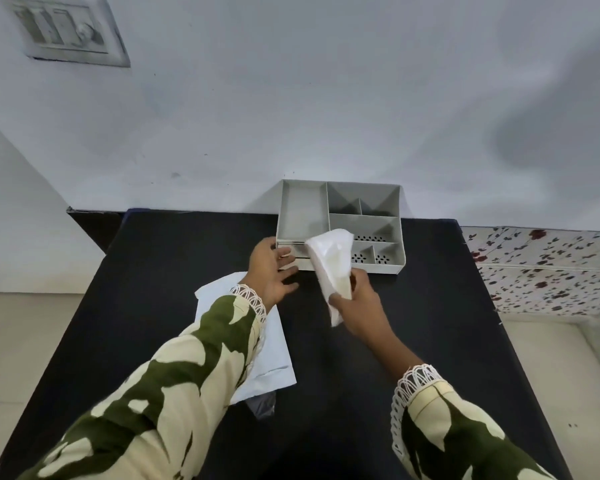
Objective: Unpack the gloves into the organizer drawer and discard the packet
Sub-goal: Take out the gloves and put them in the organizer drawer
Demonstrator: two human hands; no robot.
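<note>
While gloves (331,265) in right hand (355,299)

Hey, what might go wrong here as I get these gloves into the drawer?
The left hand only touches the drawer front, so the light organizer may slide. The gloves, pinched low by the right hand, flop over the open compartments and could drop there instead.

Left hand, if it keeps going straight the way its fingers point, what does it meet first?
Probably the drawer front of the organizer; the left hand's fingertips look at it already, though depth is unclear.
</note>
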